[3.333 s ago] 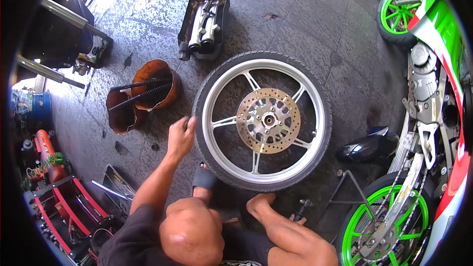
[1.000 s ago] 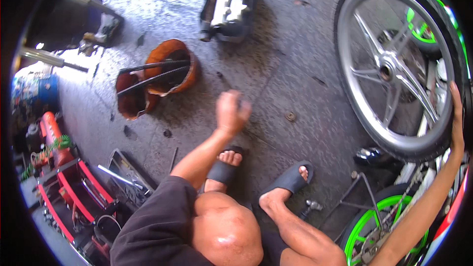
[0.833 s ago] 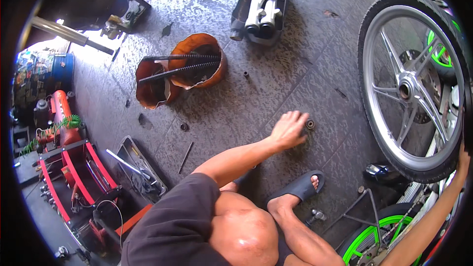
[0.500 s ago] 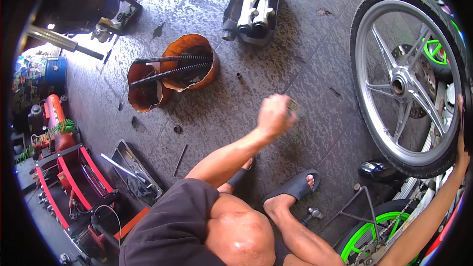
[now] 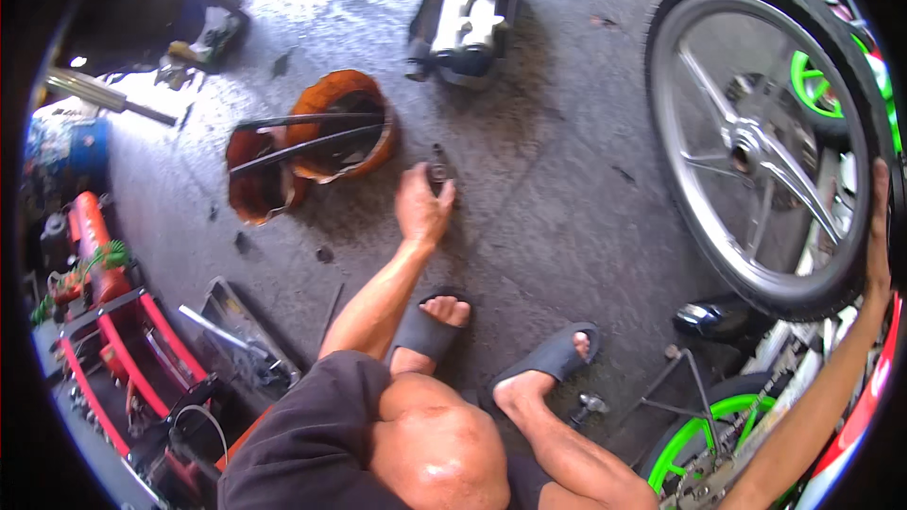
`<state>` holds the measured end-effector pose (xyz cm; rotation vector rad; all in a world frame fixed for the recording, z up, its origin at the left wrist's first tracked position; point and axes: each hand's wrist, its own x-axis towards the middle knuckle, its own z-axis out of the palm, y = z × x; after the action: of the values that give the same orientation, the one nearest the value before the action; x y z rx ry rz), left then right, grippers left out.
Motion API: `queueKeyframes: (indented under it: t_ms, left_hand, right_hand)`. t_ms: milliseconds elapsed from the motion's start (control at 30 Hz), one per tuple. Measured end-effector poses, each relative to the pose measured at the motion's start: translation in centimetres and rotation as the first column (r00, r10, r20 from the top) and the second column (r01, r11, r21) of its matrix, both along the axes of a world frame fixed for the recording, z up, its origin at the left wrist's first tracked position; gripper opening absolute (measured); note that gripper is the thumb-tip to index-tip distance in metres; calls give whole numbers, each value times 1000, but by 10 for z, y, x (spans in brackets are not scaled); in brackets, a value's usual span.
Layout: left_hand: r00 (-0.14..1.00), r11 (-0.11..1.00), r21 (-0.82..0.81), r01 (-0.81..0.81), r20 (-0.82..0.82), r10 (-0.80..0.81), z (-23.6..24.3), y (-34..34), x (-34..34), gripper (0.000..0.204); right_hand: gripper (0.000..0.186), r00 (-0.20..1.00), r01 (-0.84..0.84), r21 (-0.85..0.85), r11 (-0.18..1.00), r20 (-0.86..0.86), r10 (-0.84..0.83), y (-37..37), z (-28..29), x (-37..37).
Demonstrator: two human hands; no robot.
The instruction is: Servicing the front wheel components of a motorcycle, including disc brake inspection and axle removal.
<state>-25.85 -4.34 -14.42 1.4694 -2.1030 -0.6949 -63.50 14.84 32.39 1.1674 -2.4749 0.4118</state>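
Left hand (image 5: pixel 423 211) and wheel (image 5: pixel 746 139) have both shifted: about three seconds ago the wheel lay flat with its brake disc up, and now it stands tilted toward the right side of the floor (image 5: pixel 567 179). Since half a second ago, the left hand has come in closer to the orange tub (image 5: pixel 326 93).

Its thumb and fingers seem to pinch a round metal part (image 5: pixel 437 173), just beside a small dark piece (image 5: pixel 436 149), though blur softens both. Against the outer edge of the tyre, the right hand (image 5: pixel 878 246) lays its fingers straight — I cannot tell whether it grips or only steadies, since the thumb is hidden.

What looks done: the wheel is tipped up and the round part is in hand. What looks left: neither is set down — and whether the tyre's lower edge touches the floor I cannot tell. Two springs (image 5: pixel 302 150) lie across the tub's rim, untouched, and silver tubes (image 5: pixel 470 19) rest inside the black can (image 5: pixel 425 38).
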Motion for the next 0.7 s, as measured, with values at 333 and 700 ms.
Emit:
queueKeyframes:
  t_ms: [333,700]
  left_hand:
    - [534,928,-298,224,-759,-373,217,-50,-191,62]
    - [702,838,-488,246,-506,-501,289,-52,-238,51]
  right_hand:
    - [74,1000,15,82,996,-12,-14,-14,-12,-19]
    - [57,955,-177,0,984,241,171,-13,8,-93]
